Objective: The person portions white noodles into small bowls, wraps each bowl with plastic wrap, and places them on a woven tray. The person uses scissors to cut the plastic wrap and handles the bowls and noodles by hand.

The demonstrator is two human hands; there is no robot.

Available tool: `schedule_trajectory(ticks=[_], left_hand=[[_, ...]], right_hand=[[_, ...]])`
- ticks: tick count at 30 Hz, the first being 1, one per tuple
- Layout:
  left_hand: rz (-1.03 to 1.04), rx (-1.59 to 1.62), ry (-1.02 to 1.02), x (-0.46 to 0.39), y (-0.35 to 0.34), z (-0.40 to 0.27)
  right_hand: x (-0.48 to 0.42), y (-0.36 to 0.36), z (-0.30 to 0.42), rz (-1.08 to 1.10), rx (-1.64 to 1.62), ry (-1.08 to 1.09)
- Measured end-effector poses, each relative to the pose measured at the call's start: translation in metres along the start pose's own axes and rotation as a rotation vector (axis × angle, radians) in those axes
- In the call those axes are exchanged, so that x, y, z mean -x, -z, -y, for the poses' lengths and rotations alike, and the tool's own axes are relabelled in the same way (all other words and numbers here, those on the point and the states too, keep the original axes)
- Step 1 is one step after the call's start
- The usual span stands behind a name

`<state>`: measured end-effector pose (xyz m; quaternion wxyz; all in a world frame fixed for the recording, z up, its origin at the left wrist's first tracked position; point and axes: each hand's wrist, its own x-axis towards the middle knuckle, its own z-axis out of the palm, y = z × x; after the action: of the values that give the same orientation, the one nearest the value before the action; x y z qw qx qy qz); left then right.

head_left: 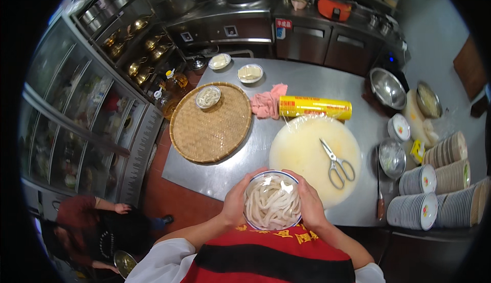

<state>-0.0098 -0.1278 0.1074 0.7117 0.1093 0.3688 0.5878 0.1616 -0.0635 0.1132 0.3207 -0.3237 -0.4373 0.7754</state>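
Note:
Between my left hand [236, 200] and my right hand [310, 202] is a blue-rimmed bowl of thick white noodles [272, 200], with shiny clear film over it. It is held in front of my apron, at the near edge of the steel table [199, 181]. Just beyond lies a round white cutting board [295, 156] with metal kitchen scissors [336, 164] on it. A yellow roll of plastic wrap [315, 107] rests at the board's far side, loose film hanging towards the board. Next to the roll is a crumpled pink cloth [268, 102].
A round woven bamboo tray [211, 137] bears a small bowl of white strips [208, 97]. Two bowls of white blocks [250, 73] stand beyond it. Stacked bowls [412, 211], a knife [380, 202] and steel basins [388, 87] are at right. Another person [88, 225] is at lower left.

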Motion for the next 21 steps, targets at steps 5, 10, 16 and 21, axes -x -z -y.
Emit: schedule_trajectory(ticks=[5, 10, 16, 21], left_hand=[[-0.024, 0.134, 0.039, -0.042, -0.026, -0.015], [0.081, 0.163, -0.065, -0.119, -0.033, -0.035], [0.041, 0.337, -0.094, -0.166, -0.032, -0.031], [-0.061, 0.376, -0.152, -0.172, -0.034, -0.03]], right_hand=[[-0.037, -0.002, 0.027, -0.032, -0.575, -0.093], [-0.097, 0.026, 0.052, -0.06, -0.704, -0.018], [-0.128, 0.045, 0.034, -0.366, -0.733, 0.345], [-0.119, 0.01, 0.056, -0.53, -0.662, 0.494]])
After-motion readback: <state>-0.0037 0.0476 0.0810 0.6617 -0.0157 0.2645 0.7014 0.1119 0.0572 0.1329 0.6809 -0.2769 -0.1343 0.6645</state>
